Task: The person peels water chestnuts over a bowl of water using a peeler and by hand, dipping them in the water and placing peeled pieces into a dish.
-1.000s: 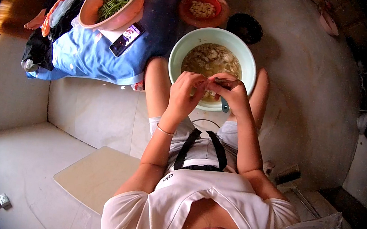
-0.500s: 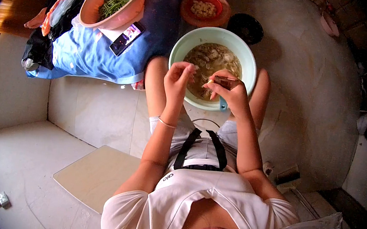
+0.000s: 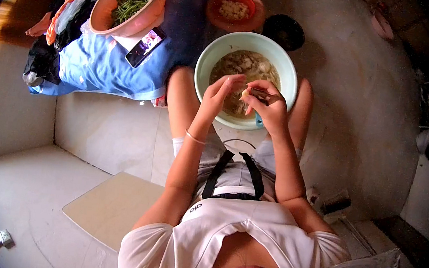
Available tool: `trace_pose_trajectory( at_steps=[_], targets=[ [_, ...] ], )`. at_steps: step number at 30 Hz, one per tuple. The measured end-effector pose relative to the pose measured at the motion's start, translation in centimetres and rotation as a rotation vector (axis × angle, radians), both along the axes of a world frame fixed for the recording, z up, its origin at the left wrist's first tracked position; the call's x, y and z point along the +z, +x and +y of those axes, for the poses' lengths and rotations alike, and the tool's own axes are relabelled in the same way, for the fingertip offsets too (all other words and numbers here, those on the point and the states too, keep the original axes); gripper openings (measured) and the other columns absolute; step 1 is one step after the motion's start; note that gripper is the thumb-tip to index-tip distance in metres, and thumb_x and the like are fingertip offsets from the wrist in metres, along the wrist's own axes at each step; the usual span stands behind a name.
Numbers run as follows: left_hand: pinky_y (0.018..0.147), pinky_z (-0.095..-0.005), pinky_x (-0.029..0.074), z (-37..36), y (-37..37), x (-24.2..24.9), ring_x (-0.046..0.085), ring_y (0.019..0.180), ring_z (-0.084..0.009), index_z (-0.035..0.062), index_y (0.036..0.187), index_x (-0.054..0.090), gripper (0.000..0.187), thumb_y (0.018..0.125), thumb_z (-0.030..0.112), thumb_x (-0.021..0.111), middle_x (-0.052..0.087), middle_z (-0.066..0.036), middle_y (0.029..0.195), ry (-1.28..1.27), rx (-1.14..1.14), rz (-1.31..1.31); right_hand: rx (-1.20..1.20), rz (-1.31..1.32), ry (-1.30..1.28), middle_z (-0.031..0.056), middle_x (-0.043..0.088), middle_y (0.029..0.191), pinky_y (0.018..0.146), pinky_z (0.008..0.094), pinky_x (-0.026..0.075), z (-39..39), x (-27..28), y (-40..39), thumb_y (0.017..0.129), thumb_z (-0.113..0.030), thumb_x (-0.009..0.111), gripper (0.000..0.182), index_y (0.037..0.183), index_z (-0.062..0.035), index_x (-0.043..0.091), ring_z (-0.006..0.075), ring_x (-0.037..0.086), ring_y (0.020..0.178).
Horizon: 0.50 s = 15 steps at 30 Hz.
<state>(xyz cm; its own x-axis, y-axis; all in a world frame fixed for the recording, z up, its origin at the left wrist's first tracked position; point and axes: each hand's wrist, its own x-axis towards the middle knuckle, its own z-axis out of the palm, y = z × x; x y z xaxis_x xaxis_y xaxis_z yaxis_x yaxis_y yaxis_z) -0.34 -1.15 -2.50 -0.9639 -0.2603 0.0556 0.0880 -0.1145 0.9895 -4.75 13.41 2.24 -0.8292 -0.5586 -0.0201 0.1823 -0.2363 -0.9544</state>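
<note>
Over the pale green basin (image 3: pixel 203 69), my right hand (image 3: pixel 269 104) is closed around a thin dark-handled tool (image 3: pixel 261 91), which looks like a small knife. A pale clove (image 3: pixel 245 93), probably garlic, sits at its fingertips. Close beside it, my left hand (image 3: pixel 222 91) has its fingers stretched out towards the clove; nothing clear shows in it. Below both hands, cloudy brownish water (image 3: pixel 243 63) with floating pale pieces or skins fills the basin's lower part. A blue handle-like piece (image 3: pixel 259 120) shows at the near inner rim.
Beyond the basin stand a red bowl (image 3: pixel 254 11) of pale cloves (image 3: pixel 234 10) and a black bowl (image 3: pixel 284 32). On the blue cloth (image 3: pixel 89 74) at left are a pink basin (image 3: pixel 151 13) of green beans (image 3: pixel 132 5) and a lit phone (image 3: pixel 145 48). My knees flank the basin.
My left hand has moved right and its pinched fingers have straightened beside the right hand. The right hand keeps the tool and clove, turned slightly. The view has shifted a little.
</note>
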Motion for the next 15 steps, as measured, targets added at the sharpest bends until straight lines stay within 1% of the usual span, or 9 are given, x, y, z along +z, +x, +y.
trace_pose_trajectory(
  at_steps=[2,3,6,8,9,10,11,14,15],
  targets=[
    [0.087,-0.0265,0.039,0.8,1.3,1.6,0.053,0.099,-0.0146,-0.0037,0.111,0.053,0.034,0.092,0.022,0.044,0.057,-0.008,0.107,0.25,-0.063,-0.04,-0.011,0.049,0.066,0.005,0.059,0.086,0.055,0.0225,0.048,-0.3,-1.4,-0.4,0.078,-0.006,0.064,0.022,0.096,-0.0018,0.053,0.0102,0.057,0.067],
    [0.087,-0.026,0.04,1.0,1.6,1.5,0.052,0.099,-0.0143,-0.005,0.113,0.052,0.033,0.091,0.02,0.047,0.056,-0.007,0.11,0.194,-0.098,-0.028,-0.033,0.154,0.174,0.0055,0.059,0.087,0.057,0.0235,0.048,-0.5,-2.1,-0.6,0.078,-0.007,0.064,0.022,0.096,-0.0021,0.053,0.0111,0.058,0.069],
    [0.079,-0.0249,0.046,3.0,1.4,0.7,0.055,0.092,-0.0126,-0.0039,0.112,0.053,0.032,0.089,0.018,0.051,0.059,-0.008,0.103,0.437,0.066,-0.082,-0.05,0.31,0.321,0.0074,0.06,0.09,0.062,0.026,0.049,-0.8,-3.6,-0.8,0.08,-0.008,0.061,0.02,0.097,-0.002,0.052,0.0139,0.06,0.075],
    [0.077,-0.0255,0.046,3.1,1.1,-1.1,0.056,0.09,-0.0128,-0.0036,0.11,0.054,0.031,0.089,0.019,0.051,0.059,-0.008,0.101,0.504,0.1,-0.093,-0.084,0.57,0.401,0.0078,0.061,0.091,0.061,0.025,0.049,-1.0,-3.8,-1.0,0.082,-0.009,0.058,0.02,0.1,-0.0017,0.052,0.014,0.061,0.076],
    [0.075,-0.0262,0.047,3.0,0.8,-2.0,0.057,0.087,-0.0131,-0.0034,0.108,0.055,0.03,0.089,0.02,0.051,0.06,-0.007,0.098,0.571,0.131,-0.103,-0.084,0.57,0.402,0.0078,0.061,0.091,0.061,0.025,0.049,-0.9,-3.9,-1.2,0.082,-0.009,0.058,0.02,0.1,-0.0017,0.052,0.014,0.061,0.076],
    [0.075,-0.0262,0.047,2.5,0.4,-2.8,0.057,0.087,-0.0131,-0.0034,0.108,0.055,0.03,0.089,0.02,0.051,0.06,-0.007,0.098,0.571,0.131,-0.103,-0.004,0.372,0.387,0.0087,0.061,0.092,0.06,0.0245,0.05,-0.8,-4.2,-1.3,0.084,-0.009,0.056,0.02,0.102,-0.0013,0.052,0.0141,0.062,0.077],
    [0.073,-0.0259,0.047,1.7,-0.2,-3.4,0.058,0.085,-0.0133,-0.0032,0.105,0.056,0.029,0.09,0.021,0.05,0.06,-0.007,0.097,0.518,0.189,-0.123,0.075,0.174,0.368,0.0096,0.061,0.093,0.059,0.024,0.05,-0.7,-4.5,-1.5,0.085,-0.009,0.054,0.021,0.104,-0.0009,0.052,0.0143,0.062,0.078],
    [0.066,-0.0284,0.049,-0.7,-3.3,-7.4,0.06,0.076,-0.0175,-0.0029,0.1,0.057,0.026,0.088,0.02,0.052,0.062,-0.012,0.087,0.37,0.23,-0.132,0.068,0.047,0.298,0.0108,0.062,0.092,0.056,0.0234,0.05,-0.3,-5.8,-2.2,0.087,-0.009,0.051,0.022,0.107,0.0009,0.051,0.0145,0.062,0.078],
    [0.064,-0.0314,0.049,-1.5,-4.5,-8.9,0.061,0.072,-0.0229,-0.0019,0.094,0.058,0.024,0.085,0.02,0.052,0.063,-0.015,0.082,-0.167,0.121,-0.167,0.069,0.066,0.295,0.0119,0.062,0.091,0.055,0.0235,0.049,-0.1,-6.0,-2.4,0.088,-0.01,0.05,0.022,0.106,0.0026,0.05,0.0153,0.062,0.077]
  ],
)
